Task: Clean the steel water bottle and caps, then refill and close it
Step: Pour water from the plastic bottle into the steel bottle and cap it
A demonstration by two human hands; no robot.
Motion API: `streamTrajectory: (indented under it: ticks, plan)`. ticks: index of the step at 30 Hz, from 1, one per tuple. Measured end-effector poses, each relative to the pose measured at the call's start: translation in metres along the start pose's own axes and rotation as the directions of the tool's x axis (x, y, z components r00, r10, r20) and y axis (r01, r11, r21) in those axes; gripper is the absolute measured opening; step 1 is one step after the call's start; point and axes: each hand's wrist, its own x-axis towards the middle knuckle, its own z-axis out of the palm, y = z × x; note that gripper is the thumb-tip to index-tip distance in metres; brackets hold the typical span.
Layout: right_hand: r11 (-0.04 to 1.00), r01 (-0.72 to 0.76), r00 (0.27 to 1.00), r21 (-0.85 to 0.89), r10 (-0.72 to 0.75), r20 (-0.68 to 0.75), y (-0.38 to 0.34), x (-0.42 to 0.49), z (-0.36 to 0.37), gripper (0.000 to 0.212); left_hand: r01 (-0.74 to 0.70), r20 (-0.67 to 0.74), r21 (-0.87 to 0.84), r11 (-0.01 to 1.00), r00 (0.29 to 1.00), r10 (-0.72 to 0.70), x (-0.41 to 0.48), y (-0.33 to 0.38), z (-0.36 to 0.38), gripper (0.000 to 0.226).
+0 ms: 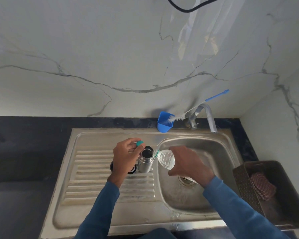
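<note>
The steel water bottle (145, 161) stands upright and uncapped on the sink's ribbed drainboard (93, 169). My right hand (186, 163) grips a clear plastic bottle (166, 158), tilted so its green-ringed mouth meets the steel bottle's opening. My left hand (126, 157) hovers just left of the steel bottle and pinches a small teal cap (139, 143) between its fingers. Two dark caps (132, 169) lie on the drainboard, largely hidden under my left hand.
The sink basin (214, 152) with its drain (186, 180) lies to the right, under a steel tap (209, 118). A blue cup (164, 124) holding a bottle brush (178, 117) sits behind the sink. A dark basket (245, 183) with a scrub cloth (262, 186) stands at the right.
</note>
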Motion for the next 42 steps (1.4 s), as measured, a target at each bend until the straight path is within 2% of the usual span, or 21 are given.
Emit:
streamTrajectory:
  ticks: [7, 32, 42]
  plan:
    - [1.0, 0.002, 1.0, -0.031, -0.002, 0.004, 0.0, -0.002, -0.006, 0.075, 0.034, -0.001, -0.027, 0.999, 0.999, -0.034, 0.001, 0.0, 0.0, 0.026]
    - [0.994, 0.04, 0.999, -0.1, -0.037, 0.03, 0.001, -0.007, -0.021, 0.084, 0.082, 0.036, -0.09, 0.993, 0.996, -0.079, 0.0, 0.002, -0.002, 0.014]
    - [0.993, 0.047, 0.999, -0.104, -0.045, 0.024, 0.002, -0.007, -0.025, 0.076, 0.102, 0.036, -0.08, 0.992, 0.994, -0.099, 0.0, 0.002, -0.002, 0.016]
